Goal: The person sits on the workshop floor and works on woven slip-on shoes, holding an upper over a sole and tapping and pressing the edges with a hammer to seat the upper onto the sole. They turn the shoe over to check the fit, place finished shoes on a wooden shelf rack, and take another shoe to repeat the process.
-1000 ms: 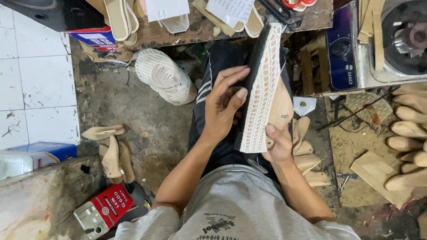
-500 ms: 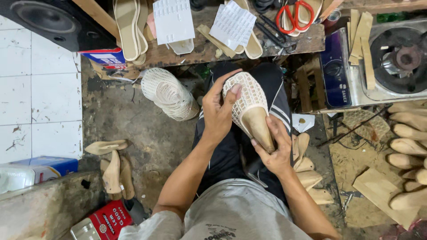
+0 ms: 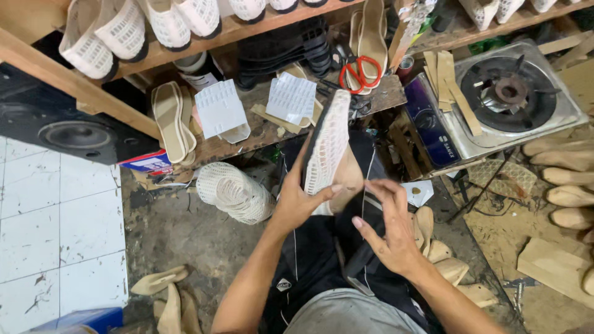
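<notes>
A white woven-mesh shoe upper on a tan wooden last (image 3: 331, 148) stands on edge above my lap, toe pointing away from me. My left hand (image 3: 300, 198) grips its lower part, thumb across the mesh. Just to the right, my right hand (image 3: 390, 226) has its fingers spread, the fingertips touching or nearly touching the heel of the last. Below both hands are my dark trousers with white stripes.
Ahead is a low wooden bench (image 3: 247, 133) with soles, white mesh pieces and red-handled scissors (image 3: 360, 71). A shelf of white shoes (image 3: 179, 21) sits above it. A gas burner (image 3: 504, 99) stands at right, wooden lasts (image 3: 566, 185) beside it, stacked mesh uppers (image 3: 235, 192) at left.
The shoe has turned from flat-on to edge-on and risen toward the bench. My right hand has let go of its heel and opened. The camera has tilted up, showing the shelf.
</notes>
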Demonstrator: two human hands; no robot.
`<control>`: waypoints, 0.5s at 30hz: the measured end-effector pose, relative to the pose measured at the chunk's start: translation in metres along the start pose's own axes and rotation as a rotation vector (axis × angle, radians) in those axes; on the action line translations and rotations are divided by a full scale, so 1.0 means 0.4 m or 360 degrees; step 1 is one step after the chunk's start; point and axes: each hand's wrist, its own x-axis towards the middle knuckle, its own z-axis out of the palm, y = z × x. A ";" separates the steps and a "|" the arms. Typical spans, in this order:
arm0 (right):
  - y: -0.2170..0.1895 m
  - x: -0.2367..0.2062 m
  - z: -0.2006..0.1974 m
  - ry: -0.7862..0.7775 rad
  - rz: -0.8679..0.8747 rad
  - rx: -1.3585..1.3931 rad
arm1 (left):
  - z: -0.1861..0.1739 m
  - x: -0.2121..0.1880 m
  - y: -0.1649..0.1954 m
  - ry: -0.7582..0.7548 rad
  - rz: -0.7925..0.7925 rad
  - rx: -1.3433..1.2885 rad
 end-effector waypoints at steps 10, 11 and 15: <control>0.052 -0.082 -0.004 -0.1402 -0.0484 -0.0926 | 0.008 0.138 -0.109 -0.0353 0.0615 0.2468; 0.057 -0.081 0.007 -0.1463 -0.0464 -0.0933 | 0.007 0.139 -0.125 -0.0401 0.0578 0.2425; 0.071 -0.035 0.021 -0.1737 -0.0285 -0.1010 | 0.000 0.128 -0.154 -0.0399 0.0557 0.2449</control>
